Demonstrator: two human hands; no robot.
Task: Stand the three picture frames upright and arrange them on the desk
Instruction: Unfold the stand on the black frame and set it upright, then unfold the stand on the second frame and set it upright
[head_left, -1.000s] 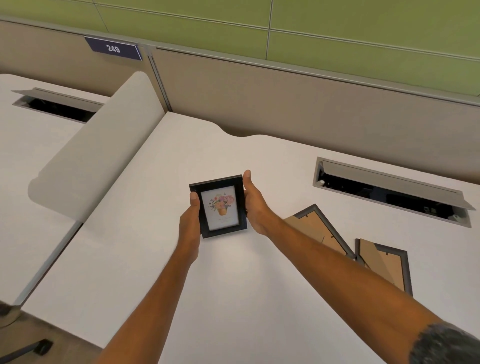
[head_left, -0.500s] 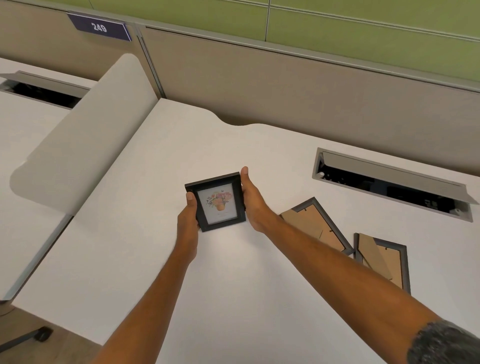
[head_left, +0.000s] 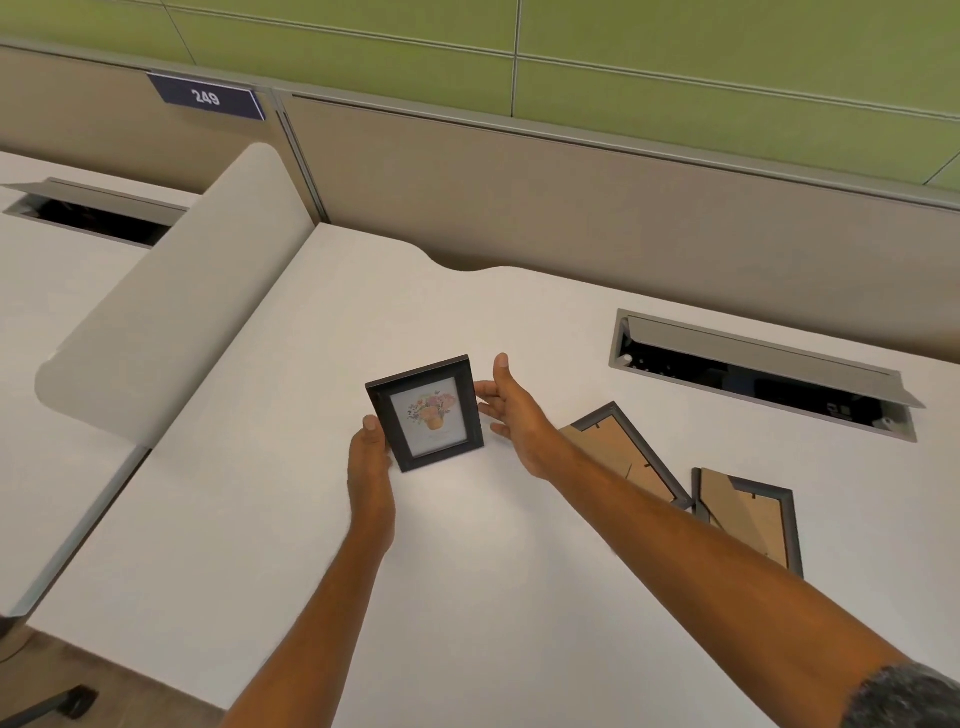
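Flower-print frame (head_left: 426, 413) stands upright near the middle of the white bench (head_left: 467, 597), picture side facing the camera, leaning slightly back. Black border, pale mat, printed pot of flowers in the centre.

Left hand (head_left: 370, 460): thumb against the frame's lower left edge, remaining fingers hidden behind or below it; light contact on that edge, not a full grip as far as can be seen.

Right hand (head_left: 511, 415): open, fingers spread, just beside the frame's right edge. Whether the fingertips touch the frame cannot be told.

Second frame (head_left: 623, 452) lies face down to the right, brown backing up, partly covered by the right forearm. Third frame (head_left: 753, 514) lies face down further right, its corner touching or nearly touching the second.

Cable hatch (head_left: 763, 371) with raised lid sits in the bench behind the two flat frames. Rounded divider panel (head_left: 171, 306) separates this bench from the neighbouring one on the left. Sign reading 249 (head_left: 206, 97) on the rear partition.
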